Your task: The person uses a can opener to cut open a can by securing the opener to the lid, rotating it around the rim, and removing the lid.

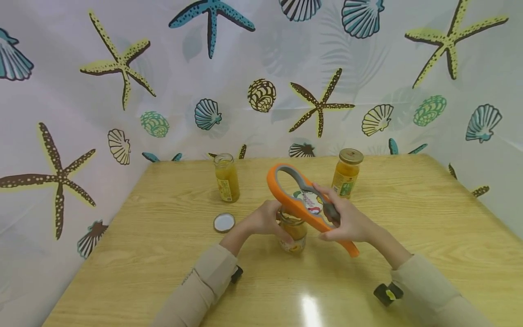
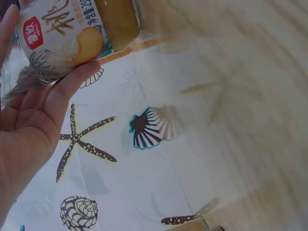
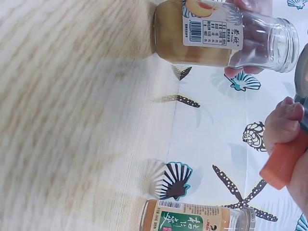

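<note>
My left hand (image 1: 266, 220) grips a glass jar (image 1: 296, 244) that stands on the table, with its fingers round the side. The jar has a peach label (image 2: 72, 41) and light brown contents, and its mouth is uncovered in the right wrist view. In my right hand (image 1: 352, 219) is an orange jar opener (image 1: 281, 193) with a grey inner edge, held slanted just above the jar. A printed round lid (image 1: 312, 202) shows inside the opener's loop. The opener's orange handle end (image 3: 281, 166) sticks out below my right fingers.
An uncovered jar of yellow contents (image 1: 228, 181) stands at the back left, with a loose lid (image 1: 224, 223) lying in front of it. A capped jar (image 1: 347, 175) stands at the back right. Behind the wooden table (image 1: 163, 254) hangs a shell-patterned cloth (image 1: 241, 131).
</note>
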Demonstrator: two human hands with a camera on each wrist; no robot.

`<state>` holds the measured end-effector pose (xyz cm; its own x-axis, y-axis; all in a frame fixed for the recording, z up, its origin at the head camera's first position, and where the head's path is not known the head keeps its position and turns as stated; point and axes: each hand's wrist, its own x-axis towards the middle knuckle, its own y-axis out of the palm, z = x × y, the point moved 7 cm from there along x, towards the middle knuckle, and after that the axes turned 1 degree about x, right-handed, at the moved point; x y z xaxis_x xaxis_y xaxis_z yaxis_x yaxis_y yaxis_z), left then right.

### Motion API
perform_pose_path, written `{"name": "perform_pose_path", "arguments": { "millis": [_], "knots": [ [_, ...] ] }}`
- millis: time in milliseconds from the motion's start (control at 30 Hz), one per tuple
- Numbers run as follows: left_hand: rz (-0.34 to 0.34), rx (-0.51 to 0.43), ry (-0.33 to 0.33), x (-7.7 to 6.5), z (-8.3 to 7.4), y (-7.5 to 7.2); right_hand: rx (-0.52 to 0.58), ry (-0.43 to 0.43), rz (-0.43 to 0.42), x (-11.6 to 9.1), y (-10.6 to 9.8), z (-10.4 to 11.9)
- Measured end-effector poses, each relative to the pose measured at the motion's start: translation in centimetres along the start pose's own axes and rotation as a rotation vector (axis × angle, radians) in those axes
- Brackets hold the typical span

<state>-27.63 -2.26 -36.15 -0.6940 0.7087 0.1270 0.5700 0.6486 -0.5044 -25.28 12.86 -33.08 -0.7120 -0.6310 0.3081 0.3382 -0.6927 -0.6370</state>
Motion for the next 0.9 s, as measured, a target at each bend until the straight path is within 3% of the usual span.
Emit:
{"name": "perform_pose_path", "arguments": {
  "millis": [133, 333, 567, 900],
  "knots": [
    [-0.033, -0.005, 0.012, 0.1, -0.2, -0.3, 0.012, -0.013, -0.016, -0.2, -0.3, 0.2],
    [-0.141, 0.061, -0.087, 0.4, 0.0, -1.3, 0.008, -0.026, -0.037, -0.6, -0.6, 0.2],
    [-0.254, 0.061, -0.133, 0.9, 0.4, -2.1, 0.020, -0.024, -0.032, -0.7, -0.8, 0.2],
    [-0.421, 0.334, -0.186, 2.2, 0.2, -3.7, 0.037, -0.021, -0.036, -1.0, -0.8, 0.1]
  ]
}}
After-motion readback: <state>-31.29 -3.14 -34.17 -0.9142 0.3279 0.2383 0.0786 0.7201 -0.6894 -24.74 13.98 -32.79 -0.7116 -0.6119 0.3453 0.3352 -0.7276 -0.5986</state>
